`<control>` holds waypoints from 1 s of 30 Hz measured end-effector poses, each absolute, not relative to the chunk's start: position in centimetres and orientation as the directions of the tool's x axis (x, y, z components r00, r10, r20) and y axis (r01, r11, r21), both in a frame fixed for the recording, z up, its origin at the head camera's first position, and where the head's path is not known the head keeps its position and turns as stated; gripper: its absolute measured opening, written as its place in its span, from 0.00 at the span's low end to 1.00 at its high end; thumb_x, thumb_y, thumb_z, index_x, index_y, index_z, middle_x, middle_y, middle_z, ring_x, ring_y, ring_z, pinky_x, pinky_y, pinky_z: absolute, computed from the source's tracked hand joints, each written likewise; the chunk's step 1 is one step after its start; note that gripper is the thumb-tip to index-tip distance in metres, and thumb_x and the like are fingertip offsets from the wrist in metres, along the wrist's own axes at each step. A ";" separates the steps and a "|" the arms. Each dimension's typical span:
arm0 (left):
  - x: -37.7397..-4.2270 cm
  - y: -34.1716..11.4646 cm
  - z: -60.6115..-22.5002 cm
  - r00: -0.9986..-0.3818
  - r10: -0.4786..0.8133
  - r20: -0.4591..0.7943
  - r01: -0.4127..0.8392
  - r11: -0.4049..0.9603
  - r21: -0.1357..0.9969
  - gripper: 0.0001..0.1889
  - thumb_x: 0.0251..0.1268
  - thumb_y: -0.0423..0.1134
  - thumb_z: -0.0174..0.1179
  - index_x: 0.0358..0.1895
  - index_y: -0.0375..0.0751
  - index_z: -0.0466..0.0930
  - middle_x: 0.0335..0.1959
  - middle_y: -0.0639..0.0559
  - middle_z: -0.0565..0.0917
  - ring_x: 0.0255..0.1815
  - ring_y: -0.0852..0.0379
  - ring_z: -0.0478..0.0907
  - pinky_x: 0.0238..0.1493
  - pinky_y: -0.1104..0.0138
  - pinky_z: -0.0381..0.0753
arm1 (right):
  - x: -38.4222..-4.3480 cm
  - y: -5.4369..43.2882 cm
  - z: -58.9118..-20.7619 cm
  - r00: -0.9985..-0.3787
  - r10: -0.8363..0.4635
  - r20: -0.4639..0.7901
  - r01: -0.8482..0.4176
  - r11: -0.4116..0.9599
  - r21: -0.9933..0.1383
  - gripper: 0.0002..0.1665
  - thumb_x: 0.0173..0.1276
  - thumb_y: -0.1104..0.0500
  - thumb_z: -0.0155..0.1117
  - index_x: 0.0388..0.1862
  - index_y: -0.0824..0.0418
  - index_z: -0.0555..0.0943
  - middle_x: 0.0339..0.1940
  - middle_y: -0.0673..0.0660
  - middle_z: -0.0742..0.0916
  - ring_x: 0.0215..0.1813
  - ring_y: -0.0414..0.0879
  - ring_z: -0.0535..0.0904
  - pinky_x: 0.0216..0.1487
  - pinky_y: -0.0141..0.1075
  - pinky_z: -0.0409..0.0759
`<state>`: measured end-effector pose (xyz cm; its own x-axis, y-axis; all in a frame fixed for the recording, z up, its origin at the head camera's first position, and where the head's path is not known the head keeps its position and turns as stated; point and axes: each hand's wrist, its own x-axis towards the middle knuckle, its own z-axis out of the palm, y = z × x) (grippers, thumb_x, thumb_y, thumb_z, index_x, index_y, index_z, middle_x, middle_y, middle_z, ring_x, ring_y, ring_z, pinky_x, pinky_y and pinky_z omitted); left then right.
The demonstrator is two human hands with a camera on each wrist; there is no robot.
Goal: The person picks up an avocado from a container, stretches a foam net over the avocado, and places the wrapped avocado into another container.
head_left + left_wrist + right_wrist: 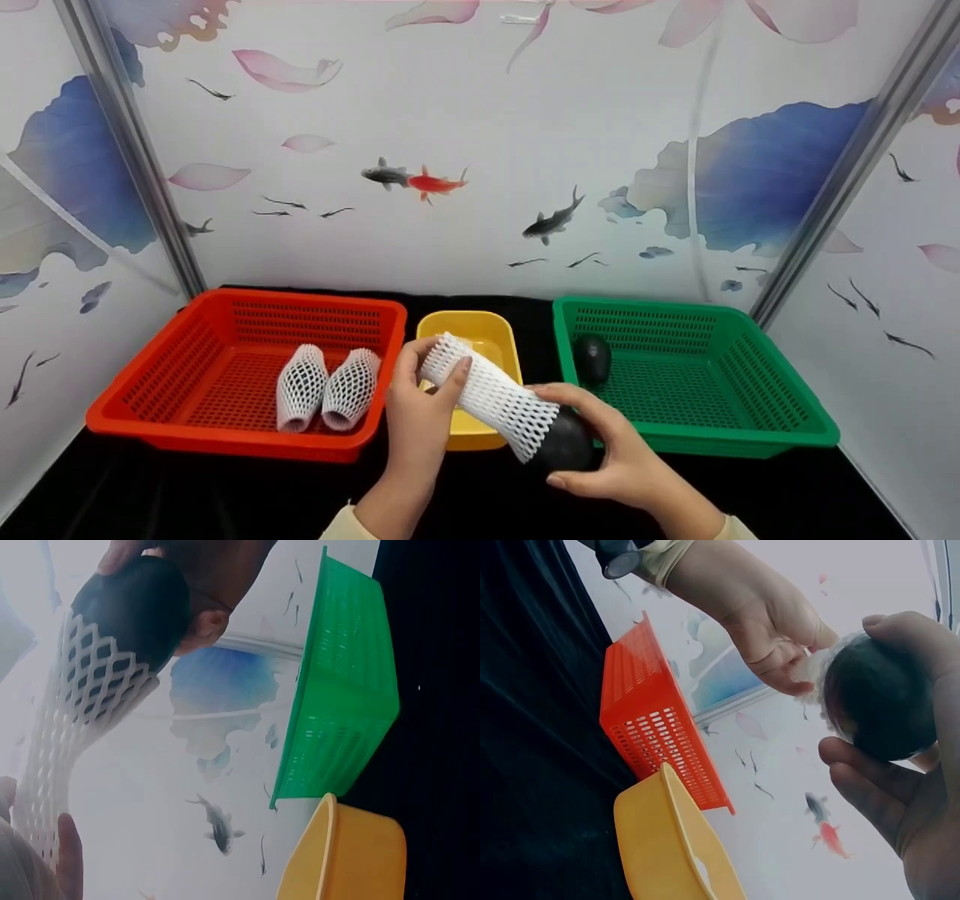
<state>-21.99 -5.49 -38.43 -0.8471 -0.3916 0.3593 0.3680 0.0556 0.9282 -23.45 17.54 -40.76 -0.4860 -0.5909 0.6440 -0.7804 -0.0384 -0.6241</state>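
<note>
My left hand (424,409) pinches the narrow far end of a white foam net sleeve (499,390) between thumb and fingers. The sleeve's near end is stretched around part of a black, smooth avocado-like fruit (566,442). My right hand (619,450) grips that fruit by its bare end, thumb below and fingers above. In the left wrist view the net covers one end of the fruit (142,611), while the rest stays bare. The right wrist view shows the fruit's rounded bare end (881,697) within my right hand.
An orange-red basket (225,442) on the left holds two netted fruits (302,386). A green basket (720,439) on the right holds one bare black fruit (592,358). Between them stands a small yellow bin (502,330), partly behind my hands. Black cloth (247,495) covers the table.
</note>
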 end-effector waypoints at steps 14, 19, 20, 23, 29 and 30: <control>-20.3 -2.2 -38.4 -0.978 -0.186 0.092 0.158 -0.384 0.910 0.51 0.64 0.42 0.63 0.78 0.44 0.33 0.72 0.33 0.56 0.69 0.40 0.59 0.67 0.51 0.61 | -23.2 16.6 -40.6 -0.515 -0.506 0.692 -0.800 -0.006 -0.600 0.48 0.43 0.74 0.77 0.67 0.69 0.68 0.64 0.65 0.76 0.59 0.50 0.76 0.49 0.39 0.81; -20.0 -1.0 -38.2 -0.998 -0.063 0.016 0.048 -0.532 0.845 0.45 0.65 0.42 0.62 0.76 0.43 0.40 0.66 0.39 0.65 0.62 0.48 0.66 0.66 0.57 0.61 | -23.3 16.0 -40.8 -0.482 -0.498 0.721 -0.834 0.007 -0.552 0.49 0.41 0.72 0.80 0.65 0.70 0.70 0.62 0.65 0.77 0.60 0.48 0.76 0.49 0.36 0.80; -19.9 -0.8 -38.2 -0.998 -0.055 0.003 0.033 -0.554 0.832 0.44 0.64 0.42 0.62 0.76 0.42 0.42 0.65 0.40 0.66 0.61 0.49 0.66 0.65 0.58 0.61 | -23.3 15.9 -40.8 -0.475 -0.498 0.726 -0.840 0.009 -0.543 0.49 0.41 0.71 0.80 0.65 0.70 0.70 0.62 0.65 0.77 0.60 0.48 0.75 0.49 0.36 0.80; -19.9 -0.3 -38.3 -0.999 -0.035 -0.021 0.006 -0.623 0.782 0.39 0.64 0.39 0.63 0.72 0.37 0.50 0.61 0.41 0.71 0.59 0.51 0.70 0.64 0.60 0.63 | -23.3 15.5 -40.9 -0.464 -0.494 0.735 -0.853 0.025 -0.521 0.49 0.41 0.68 0.82 0.65 0.68 0.70 0.62 0.63 0.77 0.60 0.48 0.75 0.50 0.34 0.79; -19.7 0.4 -38.3 -0.998 -0.012 -0.054 -0.029 -0.721 0.692 0.33 0.64 0.34 0.62 0.68 0.32 0.56 0.54 0.40 0.81 0.56 0.51 0.77 0.63 0.61 0.68 | -23.2 15.2 -41.0 -0.470 -0.469 0.748 -0.860 0.052 -0.508 0.48 0.43 0.64 0.82 0.65 0.65 0.72 0.61 0.60 0.79 0.59 0.47 0.76 0.51 0.33 0.78; -19.7 0.4 -38.3 -0.998 -0.011 -0.060 -0.033 -0.731 0.682 0.32 0.65 0.33 0.61 0.68 0.32 0.56 0.54 0.40 0.81 0.56 0.50 0.77 0.62 0.61 0.69 | -23.1 15.2 -41.0 -0.476 -0.463 0.748 -0.858 0.057 -0.510 0.47 0.43 0.64 0.82 0.65 0.65 0.72 0.61 0.60 0.79 0.59 0.47 0.76 0.51 0.33 0.78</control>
